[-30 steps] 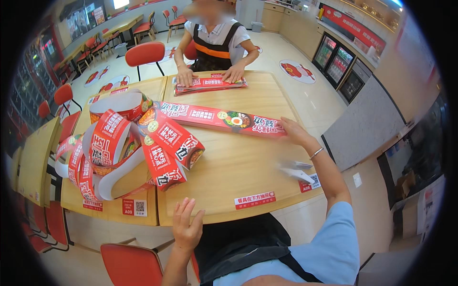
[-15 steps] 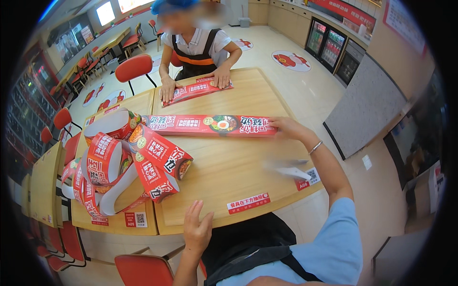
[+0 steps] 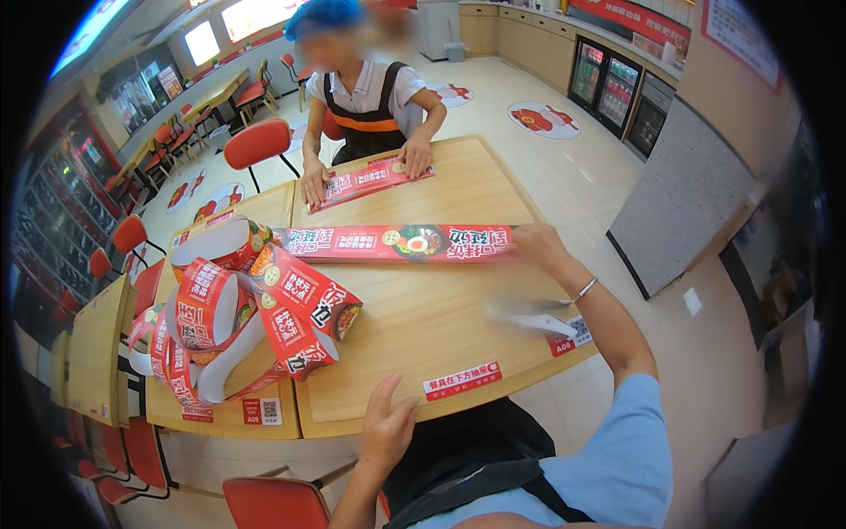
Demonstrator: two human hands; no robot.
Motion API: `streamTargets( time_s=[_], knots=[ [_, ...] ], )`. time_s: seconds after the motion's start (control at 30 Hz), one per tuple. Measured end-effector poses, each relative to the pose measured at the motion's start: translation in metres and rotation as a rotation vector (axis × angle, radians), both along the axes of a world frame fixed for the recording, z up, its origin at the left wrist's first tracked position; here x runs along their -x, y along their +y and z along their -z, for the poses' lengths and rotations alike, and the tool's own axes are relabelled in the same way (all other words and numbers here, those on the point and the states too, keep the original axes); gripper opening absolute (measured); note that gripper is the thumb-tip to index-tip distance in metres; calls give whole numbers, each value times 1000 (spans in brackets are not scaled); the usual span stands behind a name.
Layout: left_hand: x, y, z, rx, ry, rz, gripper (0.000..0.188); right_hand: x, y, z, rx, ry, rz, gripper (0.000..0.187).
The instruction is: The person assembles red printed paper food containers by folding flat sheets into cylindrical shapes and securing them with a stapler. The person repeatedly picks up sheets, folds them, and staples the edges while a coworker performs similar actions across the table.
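Note:
A long red printed paper band (image 3: 401, 242) lies flat across the middle of the table, apparently a flattened stack. My right hand (image 3: 545, 251) is at its right end, fingers bent and closed on the edge. My left hand (image 3: 388, 423) is by the table's front edge, fingers apart and holding nothing. To the left stands a pile of red paper sleeves (image 3: 207, 309), some opened into loops with white insides. Across the table, a co-worker's two hands (image 3: 416, 157) press on another flat bundle of red printed bands (image 3: 370, 182).
The wooden table (image 3: 423, 326) bears stickers along its front edge. A blurred white thing (image 3: 533, 317) lies near my right forearm. Red chairs (image 3: 257, 134) stand around, one (image 3: 275, 502) close to my left arm. A grey panel (image 3: 679, 198) rises at the right.
My right hand's fingers have bent in at the band's right end. My left hand has shifted slightly right along the table's front. The whole view has tilted a little; the co-worker's hands barely differ.

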State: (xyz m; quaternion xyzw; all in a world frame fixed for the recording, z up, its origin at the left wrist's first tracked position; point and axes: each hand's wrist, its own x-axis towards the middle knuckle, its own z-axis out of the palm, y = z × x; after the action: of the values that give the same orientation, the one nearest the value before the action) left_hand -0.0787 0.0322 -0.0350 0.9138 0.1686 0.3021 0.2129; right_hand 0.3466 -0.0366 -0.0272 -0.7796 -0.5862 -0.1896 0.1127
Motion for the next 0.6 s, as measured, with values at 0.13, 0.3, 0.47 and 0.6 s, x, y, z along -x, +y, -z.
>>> streamTargets(
  time_s=[0.13,0.3,0.47,0.6],
  knots=[
    [-13,-7,-3,37,-11,56,20,10,-20,-6,-52,-13,-54,23],
    [-31,-16,-2,38,-25,135,20,6,-42,-1,-1,33,-82,19],
    [-38,-20,4,69,-16,163,20,17,-57,-27,-219,440,17,19],
    [-41,-22,17,186,-3,135,18,37,-63,-57,-291,523,172,18]
  ],
)
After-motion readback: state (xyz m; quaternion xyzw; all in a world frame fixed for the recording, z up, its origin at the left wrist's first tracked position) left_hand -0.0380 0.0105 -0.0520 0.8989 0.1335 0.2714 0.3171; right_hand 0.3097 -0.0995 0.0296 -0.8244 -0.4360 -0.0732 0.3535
